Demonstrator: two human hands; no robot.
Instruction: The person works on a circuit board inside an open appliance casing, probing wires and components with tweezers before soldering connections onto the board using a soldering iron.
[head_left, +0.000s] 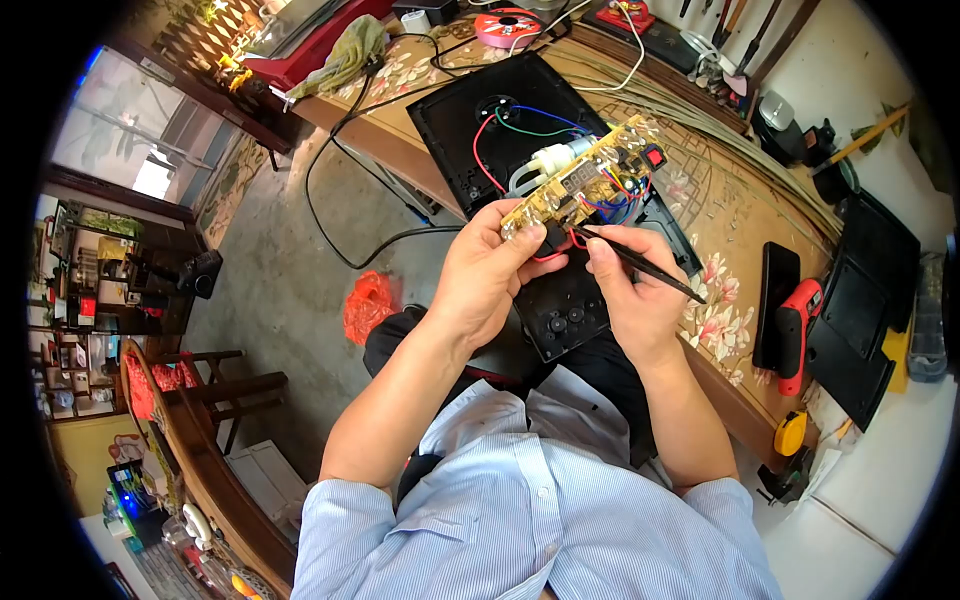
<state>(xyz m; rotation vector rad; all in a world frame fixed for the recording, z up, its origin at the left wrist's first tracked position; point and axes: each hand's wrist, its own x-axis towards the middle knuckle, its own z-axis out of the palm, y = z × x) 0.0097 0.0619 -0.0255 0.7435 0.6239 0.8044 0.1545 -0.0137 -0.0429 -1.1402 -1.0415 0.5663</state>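
Head view.

Left hand [478, 265]: thumb and fingers pinching the near-left end of a circuit board [583, 178], which is raised and tilted, its far end rising away to the right.

Right hand [638, 305]: thumb and fingers pressed together on black tweezers [665, 277], tips pointing left toward the board's lower edge, close to the left thumb; contact of tips with a short red wire [550, 258] there cannot be told.

On the board: a digit display and, at the far end, a red switch [655, 157].

Beyond the left hand: a black panel [455, 130], with red, green and blue wires at a round fitting; a white pump-like part [550, 160] just behind the board.

Below and between the hands: a black casing part [540, 310] with two round knobs or feet.

Right of the right hand, on the flower-patterned bench [745, 180]: a black phone-like slab [778, 300]; a red-and-black handheld tool [798, 340] just beside it; a larger black shell [860, 310] farther out; a yellow tape measure [790, 433], nearer the body.

Left of the left hand, on the floor: a crumpled red bag [370, 307].
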